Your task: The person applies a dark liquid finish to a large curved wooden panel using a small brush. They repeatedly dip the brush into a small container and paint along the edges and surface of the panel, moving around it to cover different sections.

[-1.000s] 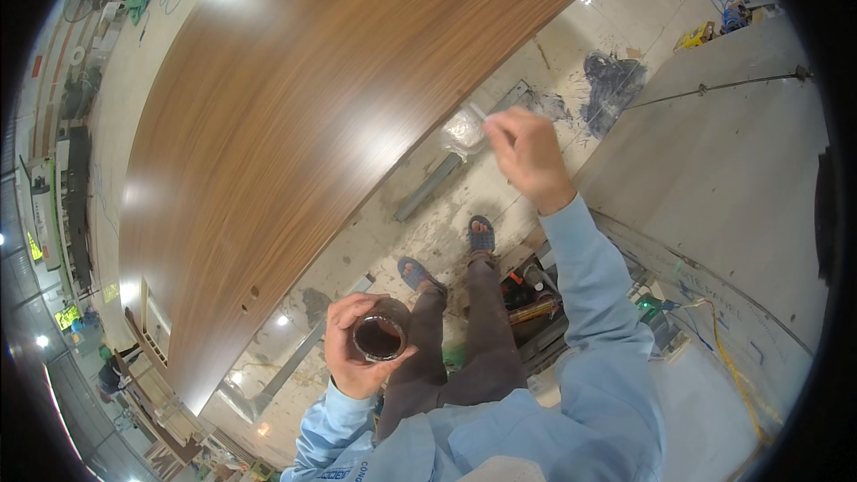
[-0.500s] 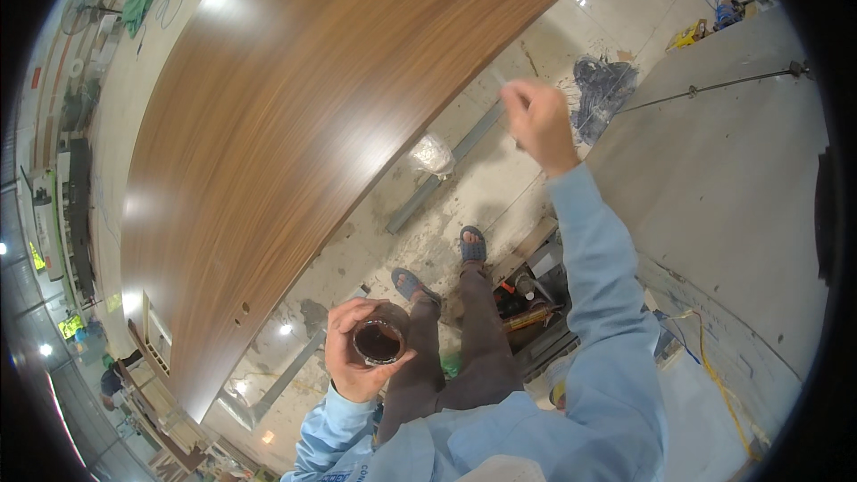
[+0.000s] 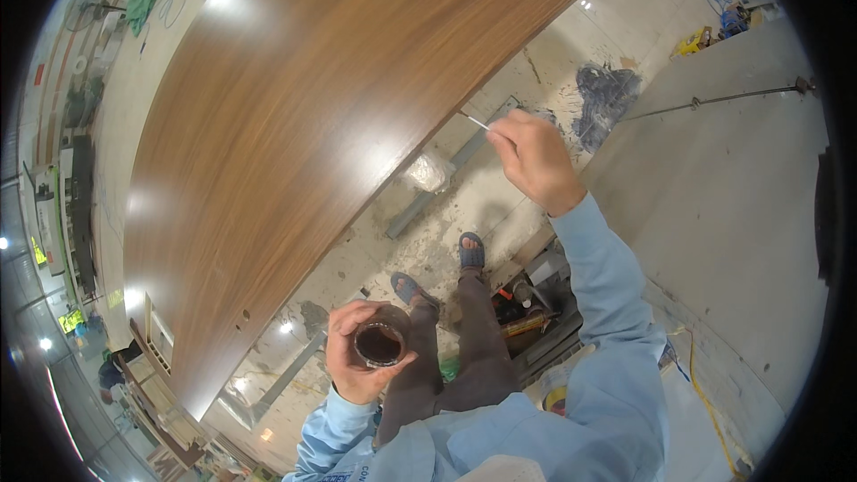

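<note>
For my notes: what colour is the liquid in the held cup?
Dark brown liquid, best seen in the head view.

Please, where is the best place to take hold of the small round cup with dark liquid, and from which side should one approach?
Grip the cup around its side wall, coming from the side or below, as the left hand does. Its mouth faces up and it holds dark liquid, so probably keep it level and fingers off the rim.

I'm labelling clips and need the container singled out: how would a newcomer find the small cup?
Start at the big glossy wood panel and follow its lower edge down to the left hand, near the sandalled feet. The hand wraps a small round cup of dark brown liquid, the only open vessel being held.
</note>
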`<act>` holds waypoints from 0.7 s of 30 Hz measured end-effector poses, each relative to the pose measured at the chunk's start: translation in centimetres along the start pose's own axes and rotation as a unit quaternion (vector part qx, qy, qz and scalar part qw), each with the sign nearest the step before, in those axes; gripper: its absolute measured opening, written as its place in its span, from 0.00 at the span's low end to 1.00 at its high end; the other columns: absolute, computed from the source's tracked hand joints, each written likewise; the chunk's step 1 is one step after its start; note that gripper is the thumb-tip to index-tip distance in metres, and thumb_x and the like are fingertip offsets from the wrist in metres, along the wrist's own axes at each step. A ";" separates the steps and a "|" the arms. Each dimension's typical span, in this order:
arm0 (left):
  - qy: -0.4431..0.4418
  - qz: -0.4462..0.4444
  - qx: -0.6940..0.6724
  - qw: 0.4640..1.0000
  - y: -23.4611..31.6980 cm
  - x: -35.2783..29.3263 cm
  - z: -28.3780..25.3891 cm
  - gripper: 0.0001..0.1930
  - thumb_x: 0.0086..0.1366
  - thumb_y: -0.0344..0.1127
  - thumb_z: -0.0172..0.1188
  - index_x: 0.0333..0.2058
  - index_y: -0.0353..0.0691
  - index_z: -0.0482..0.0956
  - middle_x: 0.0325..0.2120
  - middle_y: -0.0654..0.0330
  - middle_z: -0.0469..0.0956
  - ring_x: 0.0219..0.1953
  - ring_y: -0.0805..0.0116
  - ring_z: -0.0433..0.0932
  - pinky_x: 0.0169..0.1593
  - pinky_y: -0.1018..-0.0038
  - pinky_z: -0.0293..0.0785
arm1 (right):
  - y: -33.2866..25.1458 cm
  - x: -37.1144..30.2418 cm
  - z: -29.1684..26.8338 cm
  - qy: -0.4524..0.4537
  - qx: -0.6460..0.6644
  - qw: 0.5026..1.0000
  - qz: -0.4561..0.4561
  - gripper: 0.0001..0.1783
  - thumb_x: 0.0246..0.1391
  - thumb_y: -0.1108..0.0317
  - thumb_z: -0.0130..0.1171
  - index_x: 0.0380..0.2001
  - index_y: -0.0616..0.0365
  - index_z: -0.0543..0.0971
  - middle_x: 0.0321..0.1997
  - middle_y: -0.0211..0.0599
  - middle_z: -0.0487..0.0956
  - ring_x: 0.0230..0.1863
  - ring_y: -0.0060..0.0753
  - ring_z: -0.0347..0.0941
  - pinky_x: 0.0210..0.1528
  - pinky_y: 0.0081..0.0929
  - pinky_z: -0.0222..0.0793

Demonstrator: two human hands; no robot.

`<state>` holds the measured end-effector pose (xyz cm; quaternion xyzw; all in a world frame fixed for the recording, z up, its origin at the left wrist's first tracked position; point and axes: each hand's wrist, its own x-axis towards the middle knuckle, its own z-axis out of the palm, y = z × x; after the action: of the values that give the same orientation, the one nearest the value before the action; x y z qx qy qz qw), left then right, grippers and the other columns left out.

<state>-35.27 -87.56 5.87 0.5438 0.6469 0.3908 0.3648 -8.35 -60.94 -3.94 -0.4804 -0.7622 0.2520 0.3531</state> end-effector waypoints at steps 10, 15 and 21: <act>0.005 -0.017 -0.004 1.000 0.6 0.0 -0.1 0.45 0.46 0.46 0.89 0.58 0.37 0.74 0.54 0.49 0.75 0.56 0.52 0.81 0.61 0.59 0.77 | 6.6 13.8 -0.5 0.280 0.005 0.958 -0.066 0.07 0.66 0.71 0.64 0.43 0.59 0.87 0.45 0.38 0.86 0.48 0.36 0.80 0.53 0.31 0.74; 0.014 -0.028 -0.022 0.999 0.0 -1.0 -1.5 0.44 0.46 0.48 0.89 0.58 0.38 0.74 0.54 0.48 0.75 0.56 0.52 0.81 0.61 0.58 0.77 | 4.4 10.9 3.8 0.208 -0.004 0.975 -0.083 0.08 0.67 0.69 0.63 0.44 0.58 0.87 0.49 0.40 0.86 0.54 0.41 0.80 0.58 0.34 0.75; 0.015 -0.021 -0.047 0.999 -2.5 -2.6 -4.0 0.44 0.46 0.46 0.89 0.58 0.38 0.74 0.54 0.48 0.75 0.56 0.51 0.81 0.60 0.58 0.78 | -4.5 3.8 11.4 0.096 0.026 0.983 -0.156 0.06 0.67 0.70 0.62 0.42 0.54 0.86 0.53 0.37 0.84 0.60 0.41 0.78 0.65 0.38 0.77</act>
<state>-39.55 -90.84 5.43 0.5066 0.6443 0.4210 0.3886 -20.83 -59.87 -6.73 -0.3681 -0.7838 0.1659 0.4719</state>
